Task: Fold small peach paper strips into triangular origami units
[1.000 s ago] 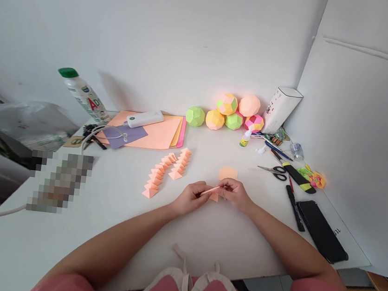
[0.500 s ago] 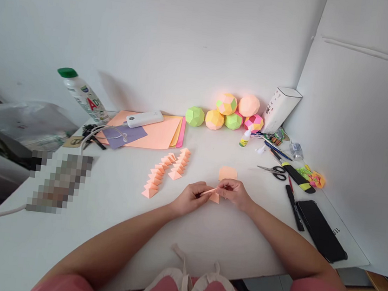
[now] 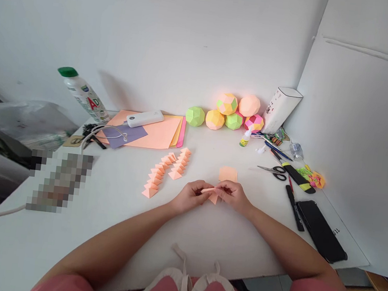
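Note:
Between my fingertips is a small folded piece of peach paper (image 3: 213,197). My left hand (image 3: 192,196) pinches it from one side and my right hand (image 3: 232,194) from the other, thumbs close together. Parts of the paper are hidden behind the fingers. Just beyond my right hand a flat peach paper piece (image 3: 228,173) lies on the table. To the left of my hands stand two rows of folded peach paper units, a longer row (image 3: 156,176) and a shorter row (image 3: 179,164), nested one behind another.
Several faceted paper balls (image 3: 226,104) are stacked by the wall. A glue bottle (image 3: 245,138), scissors (image 3: 275,171), a box cutter (image 3: 298,177) and a black phone (image 3: 321,230) lie to the right. Paper sheets (image 3: 160,134), a power bank (image 3: 144,118) and a white bottle (image 3: 85,97) are back left.
My right hand has shifted slightly left and down, closer to my left hand. The folded paper has turned a little between the fingers.

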Available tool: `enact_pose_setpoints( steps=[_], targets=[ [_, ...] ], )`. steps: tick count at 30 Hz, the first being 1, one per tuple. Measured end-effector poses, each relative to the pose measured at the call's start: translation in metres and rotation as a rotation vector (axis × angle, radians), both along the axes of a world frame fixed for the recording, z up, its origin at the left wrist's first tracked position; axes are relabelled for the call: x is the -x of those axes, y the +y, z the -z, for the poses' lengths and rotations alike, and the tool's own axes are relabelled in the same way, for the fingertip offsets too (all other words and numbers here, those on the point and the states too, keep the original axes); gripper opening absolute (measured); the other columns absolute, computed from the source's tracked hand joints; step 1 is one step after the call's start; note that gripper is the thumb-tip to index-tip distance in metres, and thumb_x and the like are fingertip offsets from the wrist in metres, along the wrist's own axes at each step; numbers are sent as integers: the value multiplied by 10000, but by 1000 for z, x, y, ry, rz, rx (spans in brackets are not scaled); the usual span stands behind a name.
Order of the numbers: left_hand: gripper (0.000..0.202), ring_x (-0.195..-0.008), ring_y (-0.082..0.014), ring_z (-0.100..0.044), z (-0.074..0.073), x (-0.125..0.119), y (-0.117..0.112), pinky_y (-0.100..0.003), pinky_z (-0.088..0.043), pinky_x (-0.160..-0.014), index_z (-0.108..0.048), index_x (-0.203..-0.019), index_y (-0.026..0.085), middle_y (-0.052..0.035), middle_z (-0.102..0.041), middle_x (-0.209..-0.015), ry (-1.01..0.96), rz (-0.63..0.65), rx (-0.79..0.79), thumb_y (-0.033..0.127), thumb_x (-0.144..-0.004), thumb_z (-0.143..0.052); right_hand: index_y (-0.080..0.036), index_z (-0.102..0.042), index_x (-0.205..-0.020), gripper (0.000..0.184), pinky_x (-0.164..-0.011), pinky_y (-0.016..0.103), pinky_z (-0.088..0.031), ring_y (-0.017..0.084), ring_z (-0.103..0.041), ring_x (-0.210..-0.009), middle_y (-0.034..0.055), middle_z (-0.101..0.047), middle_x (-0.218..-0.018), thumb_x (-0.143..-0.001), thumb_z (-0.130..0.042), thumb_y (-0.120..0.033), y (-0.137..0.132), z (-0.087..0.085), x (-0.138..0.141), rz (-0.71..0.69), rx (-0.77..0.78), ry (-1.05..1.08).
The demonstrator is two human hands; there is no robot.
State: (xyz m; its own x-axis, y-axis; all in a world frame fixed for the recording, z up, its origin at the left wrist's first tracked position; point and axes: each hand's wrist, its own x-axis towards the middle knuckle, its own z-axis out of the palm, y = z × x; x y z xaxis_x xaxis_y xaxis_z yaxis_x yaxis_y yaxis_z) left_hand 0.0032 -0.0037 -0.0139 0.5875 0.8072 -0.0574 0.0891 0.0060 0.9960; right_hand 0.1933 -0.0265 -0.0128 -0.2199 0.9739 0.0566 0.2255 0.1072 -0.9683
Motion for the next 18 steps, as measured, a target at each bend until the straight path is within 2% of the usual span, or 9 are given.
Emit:
enact_pose_setpoints(
  steps=[2, 4, 8, 13, 18],
  targets=[
    [340, -524, -86, -442, 1, 0, 0, -206, -364, -490, -590, -1041, 183, 24, -511, -602, -11, -3, 83, 397, -777, -578, -168, -572, -753, 215, -481, 225, -418, 89, -492, -503, -15, -540, -633, -793, -574, -380, 0, 0, -1, 26, 27, 6],
    [371, -515, -83, -454, 1, 0, 0, -205, -373, -491, -570, -1073, 180, 26, -529, -596, -14, -19, 118, 386, -766, -595, -172, -547, -752, 215, -472, 220, -426, 84, -500, -489, -22, -535, -639, -798, -568, -380, 1, 1, -2, 31, 44, 17],
    [297, -539, -83, -482, -2, 0, 1, -212, -400, -502, -627, -952, 164, -12, -593, -695, -34, -13, 78, 396, -770, -586, -173, -580, -839, 205, -462, 214, -436, 77, -503, -497, 5, -594, -744, -799, -571, -374, 1, 2, -1, 14, -1, 12],
    [284, -518, -75, -478, 0, -1, 2, -196, -388, -477, -631, -929, 163, 13, -557, -626, -27, -29, 60, 388, -758, -602, -181, -659, -974, 245, -489, 232, -477, 101, -557, -548, 45, -666, -812, -808, -573, -338, 1, 5, 1, -57, -91, 2],
    [355, -522, -80, -501, 6, -3, 3, -212, -406, -498, -589, -963, 160, 26, -540, -635, -49, -113, 100, 397, -707, -656, -182, -674, -989, 282, -488, 251, -521, 140, -648, -567, 66, -687, -859, -798, -583, -370, 0, 12, -1, -26, -17, 21]
  ],
)
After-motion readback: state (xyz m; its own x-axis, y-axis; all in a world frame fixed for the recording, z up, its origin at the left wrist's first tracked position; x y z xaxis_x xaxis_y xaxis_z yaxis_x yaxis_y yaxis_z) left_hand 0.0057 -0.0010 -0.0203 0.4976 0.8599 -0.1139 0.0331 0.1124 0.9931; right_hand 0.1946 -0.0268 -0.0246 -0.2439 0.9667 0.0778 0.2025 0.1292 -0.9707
